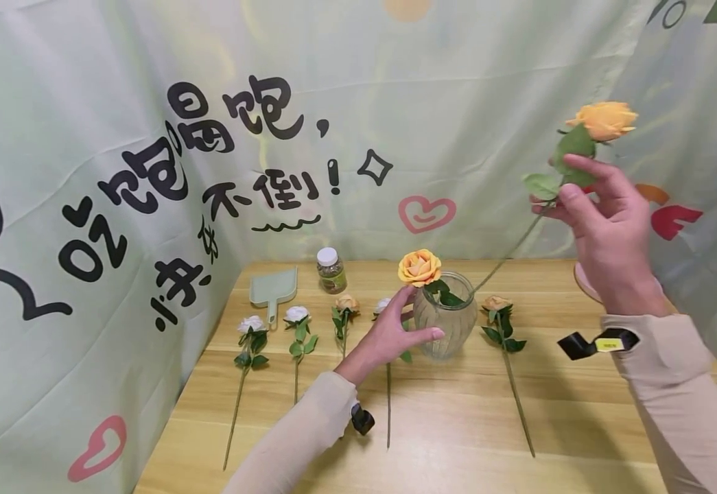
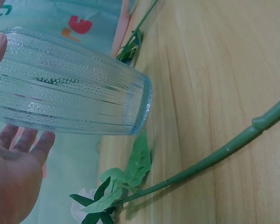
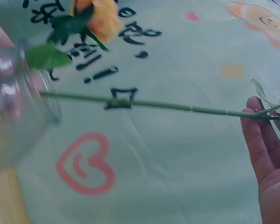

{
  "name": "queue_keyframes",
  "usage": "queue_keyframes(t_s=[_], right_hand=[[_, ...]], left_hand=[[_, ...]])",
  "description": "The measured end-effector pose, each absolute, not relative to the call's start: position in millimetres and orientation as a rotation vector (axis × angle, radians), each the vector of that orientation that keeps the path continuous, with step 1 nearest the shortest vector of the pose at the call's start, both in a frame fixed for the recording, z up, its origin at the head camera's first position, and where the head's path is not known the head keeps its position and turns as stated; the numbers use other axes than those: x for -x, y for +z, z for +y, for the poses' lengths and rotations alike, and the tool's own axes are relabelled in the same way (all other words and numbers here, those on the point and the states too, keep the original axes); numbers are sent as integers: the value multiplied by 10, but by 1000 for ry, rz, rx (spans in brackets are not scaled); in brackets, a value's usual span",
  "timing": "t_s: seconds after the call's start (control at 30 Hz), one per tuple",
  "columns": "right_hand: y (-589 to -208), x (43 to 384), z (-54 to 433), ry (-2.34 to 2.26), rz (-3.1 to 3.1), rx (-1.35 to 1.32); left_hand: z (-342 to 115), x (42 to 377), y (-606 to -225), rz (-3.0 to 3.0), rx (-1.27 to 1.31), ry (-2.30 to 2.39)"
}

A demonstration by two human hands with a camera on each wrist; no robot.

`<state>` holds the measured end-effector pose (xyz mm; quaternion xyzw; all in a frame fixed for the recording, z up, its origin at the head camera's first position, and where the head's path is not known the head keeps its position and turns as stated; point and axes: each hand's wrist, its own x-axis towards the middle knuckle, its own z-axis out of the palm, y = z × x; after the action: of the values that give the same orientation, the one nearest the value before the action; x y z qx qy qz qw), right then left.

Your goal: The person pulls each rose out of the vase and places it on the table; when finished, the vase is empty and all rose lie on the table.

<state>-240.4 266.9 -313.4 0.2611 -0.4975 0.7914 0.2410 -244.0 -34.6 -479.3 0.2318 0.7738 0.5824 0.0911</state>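
Note:
A clear ribbed glass vase [image 1: 447, 328] stands on the table with one orange rose [image 1: 420, 267] in it, its bloom leaning over the left rim. My left hand [image 1: 389, 336] holds the vase from the left, thumb in front and fingers round the far side; the left wrist view shows several fingertips against the glass [image 2: 70, 93]. Up to the right, my right hand [image 1: 614, 230] pinches a second orange rose [image 1: 605, 122] by its stem, just below the bloom among the leaves. Its long green stem [image 3: 163, 106] slants down, the lower end at the vase mouth.
White roses [image 1: 250, 324] and peach roses [image 1: 497, 302] lie on the wooden table [image 1: 457, 425], stems toward me. Behind them are a pale green dustpan [image 1: 274, 287] and a white-capped jar [image 1: 332, 272]. A printed curtain [image 1: 333, 62] hangs at the back.

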Motion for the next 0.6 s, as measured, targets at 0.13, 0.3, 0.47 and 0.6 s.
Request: queue_keyframes(t_s=[0.13, 0.3, 0.47, 0.6], right_hand=[[-3126, 2345, 2911, 2171, -1396, -666], [-3248, 2252, 3236, 2057, -1671, -558], [-3489, 2133, 3535, 1827, -2013, -382], [-3736, 2029, 3725, 1579, -2303, -251]], left_hand=[[-368, 2435, -4794, 2298, -667, 1736], [-376, 2440, -4799, 2295, -681, 1733], [-362, 2431, -4785, 2300, -691, 1725], [-359, 2422, -4774, 2299, -692, 1718]])
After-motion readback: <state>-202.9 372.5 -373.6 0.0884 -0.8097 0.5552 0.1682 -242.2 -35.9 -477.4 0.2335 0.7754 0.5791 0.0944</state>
